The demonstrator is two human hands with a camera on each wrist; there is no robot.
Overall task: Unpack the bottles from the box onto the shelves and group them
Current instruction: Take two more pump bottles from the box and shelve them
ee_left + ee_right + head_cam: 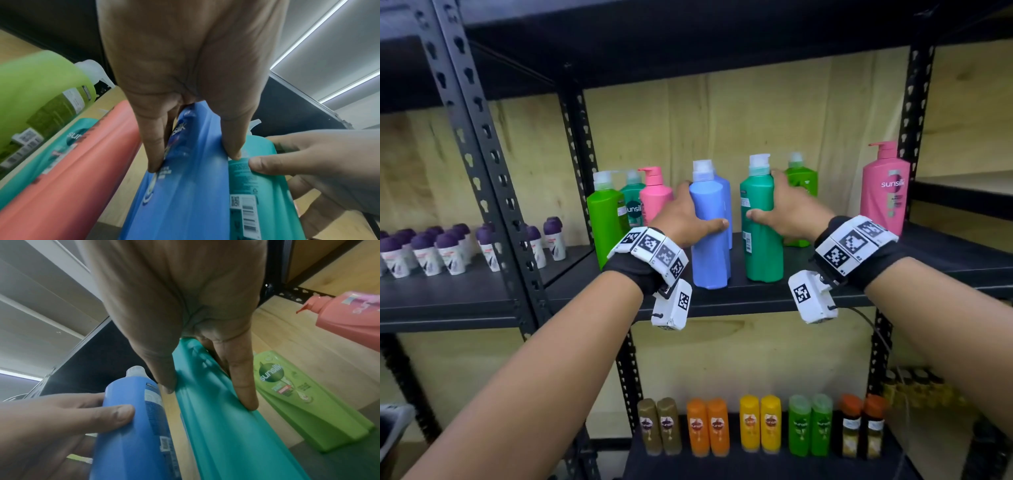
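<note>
**Two bottles gripped on the shelf**

We see the blue bottle (710, 226) and teal bottle (760, 222) upright on the shelf (928, 260). A second blue bottle is mostly hidden behind. Our left hand (685, 219) wraps the blue, our right hand (791, 209) the teal.

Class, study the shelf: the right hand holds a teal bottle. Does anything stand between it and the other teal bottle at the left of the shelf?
Yes. The blue bottle gripped by the left hand stands directly beside the teal bottle held by the right hand, and a pink bottle stands before the second teal bottle.
</note>
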